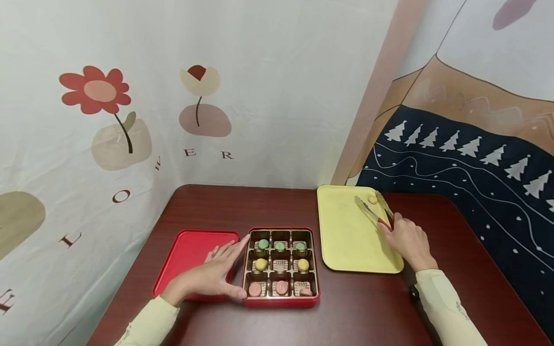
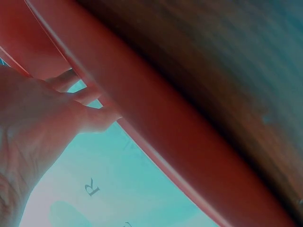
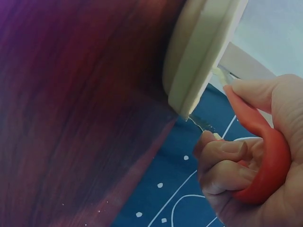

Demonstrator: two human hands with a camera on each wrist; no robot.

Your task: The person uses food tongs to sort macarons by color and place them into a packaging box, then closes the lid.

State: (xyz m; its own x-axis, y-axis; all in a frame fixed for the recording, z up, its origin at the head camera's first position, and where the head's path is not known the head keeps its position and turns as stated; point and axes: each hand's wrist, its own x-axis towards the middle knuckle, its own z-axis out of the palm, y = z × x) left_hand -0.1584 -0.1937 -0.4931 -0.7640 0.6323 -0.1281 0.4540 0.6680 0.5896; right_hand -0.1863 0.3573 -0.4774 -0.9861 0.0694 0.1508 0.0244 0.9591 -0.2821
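Observation:
My right hand (image 1: 410,241) holds a pair of tongs by the red handles (image 3: 277,163). The metal arms (image 1: 367,208) are spread over a yellow tray (image 1: 346,245), with one small yellow macaron (image 1: 372,199) between their tips. At the left side of a red tin (image 1: 281,302), my left hand (image 1: 212,278) has its fingers extended along the edge and its thumb at the front corner. Inside the tin's divided insert sit green macarons (image 1: 280,246) at the back, a yellow one (image 1: 261,264) on each side of the middle row, and pink ones (image 1: 282,287) in front.
A flat red lid (image 1: 192,250) lies left of the tin, partly under my left hand. The brown table (image 1: 346,307) meets a printed white curtain (image 1: 277,96) behind and a dark tree-patterned cloth (image 1: 454,168) on the right.

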